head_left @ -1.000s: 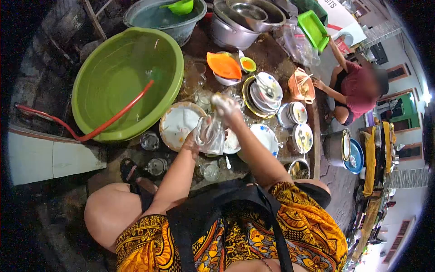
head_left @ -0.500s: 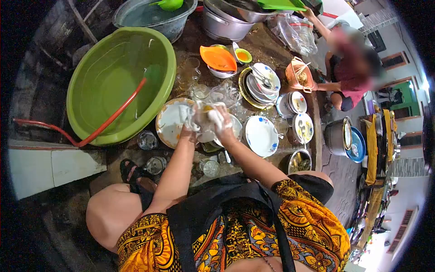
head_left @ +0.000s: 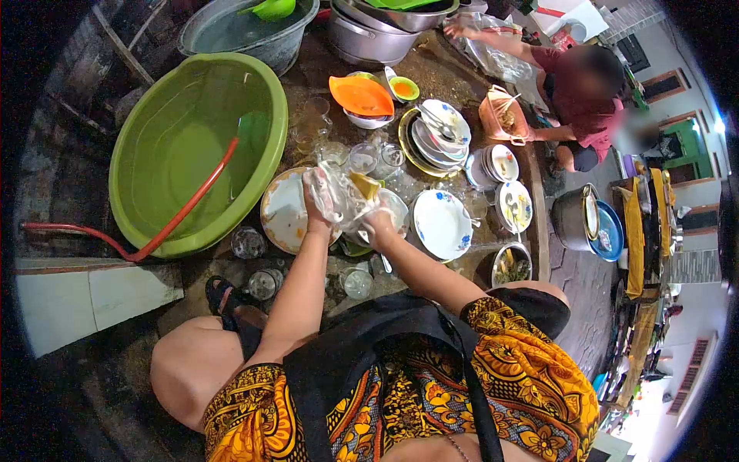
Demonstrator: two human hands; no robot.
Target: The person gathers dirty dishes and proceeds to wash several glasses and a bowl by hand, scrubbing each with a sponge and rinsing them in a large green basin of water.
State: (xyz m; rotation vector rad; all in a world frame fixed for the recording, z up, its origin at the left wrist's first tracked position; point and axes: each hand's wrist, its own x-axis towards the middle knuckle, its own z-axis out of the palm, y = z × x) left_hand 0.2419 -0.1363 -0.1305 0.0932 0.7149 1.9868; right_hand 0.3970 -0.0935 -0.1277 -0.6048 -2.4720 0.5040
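Observation:
Thick foam covers my left hand, whose fingers close round what looks like a clear glass, blurred and soapy. My right hand, also foamy, grips a yellow sponge against the glass's other side. Both hands are above the dishes, between a large plate with a patterned rim on the left and a white plate with blue flowers on the right. A smaller white plate is partly hidden behind my right hand. Several clear glasses stand just beyond.
A green tub of water with a red hose stands at left. Further back are an orange dish, stacked plates and metal pots. Another person crouches at right beside an orange container.
My hands have drawn slightly apart, and the yellow sponge shows more clearly. The other person's raised arm has come down from the green tray toward the plastic bags.

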